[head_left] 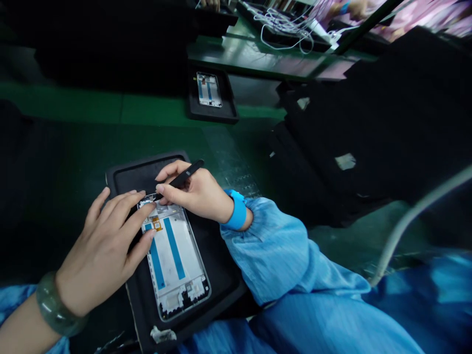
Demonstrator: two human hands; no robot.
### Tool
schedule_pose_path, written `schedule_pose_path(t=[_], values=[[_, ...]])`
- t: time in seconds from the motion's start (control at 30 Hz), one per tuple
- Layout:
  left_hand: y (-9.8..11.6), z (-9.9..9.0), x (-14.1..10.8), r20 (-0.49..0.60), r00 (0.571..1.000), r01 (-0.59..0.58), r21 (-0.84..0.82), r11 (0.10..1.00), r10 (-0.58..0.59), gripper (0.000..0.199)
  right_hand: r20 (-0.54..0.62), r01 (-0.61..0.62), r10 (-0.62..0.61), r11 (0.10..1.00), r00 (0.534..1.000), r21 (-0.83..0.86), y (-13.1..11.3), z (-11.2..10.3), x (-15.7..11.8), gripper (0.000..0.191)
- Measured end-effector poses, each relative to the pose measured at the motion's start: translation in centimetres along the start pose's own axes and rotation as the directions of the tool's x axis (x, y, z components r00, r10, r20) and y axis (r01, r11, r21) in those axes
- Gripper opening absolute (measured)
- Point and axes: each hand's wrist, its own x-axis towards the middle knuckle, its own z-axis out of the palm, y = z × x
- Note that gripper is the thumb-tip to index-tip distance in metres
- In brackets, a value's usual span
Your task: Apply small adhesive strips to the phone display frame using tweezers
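A silver phone frame [175, 260] with two blue strips lies in a black foam tray [217, 275] in front of me. My right hand [195, 191] grips black tweezers [188, 173], their tips down at the frame's upper end, partly hidden by my fingers. My left hand [114, 231] lies over the frame's upper left edge, fingers spread, fingertips touching it. A small orange flex cable [157, 223] shows on the frame between my hands. I wear a blue wrist strap [237, 210] on the right and a green bangle [59, 305] on the left.
Farther back, another phone frame [209, 89] rests in a second black tray [230, 110]. Stacked black trays [383, 128] stand at the right. White cables [283, 27] lie at the back, near a co-worker's hand [357, 9]. A pale hose [416, 216] curves at the right.
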Motion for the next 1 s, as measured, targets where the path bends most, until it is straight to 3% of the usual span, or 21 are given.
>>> schedule_pose_path(t=[0.1,0.27,0.4,0.53,0.73,1.0], values=[[0.6,-0.1,0.2,-0.008,1.000,0.024,0.027,0.999,-0.024,0.041,-0.049,0.002,-0.001,1.000,0.999,0.030,0.0,0.2,-0.2,0.024],[1.1,0.0,0.2,-0.020,0.998,0.052,0.037,0.998,-0.052,0.040,-0.243,0.075,0.009,0.939,0.970,0.335,-0.2,0.2,0.2,0.027],[1.2,0.1,0.1,-0.028,0.997,0.073,0.011,0.997,-0.072,0.037,-0.250,0.081,0.023,0.914,0.968,0.398,-0.3,0.3,0.6,0.030],[1.3,0.3,0.0,-0.025,0.996,0.087,-0.001,0.996,-0.087,0.039,-0.167,0.084,-0.029,0.940,0.985,0.332,-0.1,0.5,0.7,0.028],[1.3,0.3,0.0,-0.019,0.996,0.087,0.002,0.996,-0.087,0.044,-0.105,0.099,-0.089,0.990,0.990,0.095,0.3,0.3,0.6,0.022],[1.3,0.3,-0.1,-0.016,0.996,0.083,-0.003,0.997,-0.083,0.044,-0.065,0.132,-0.130,0.991,0.989,0.024,-0.1,0.3,0.4,0.021]])
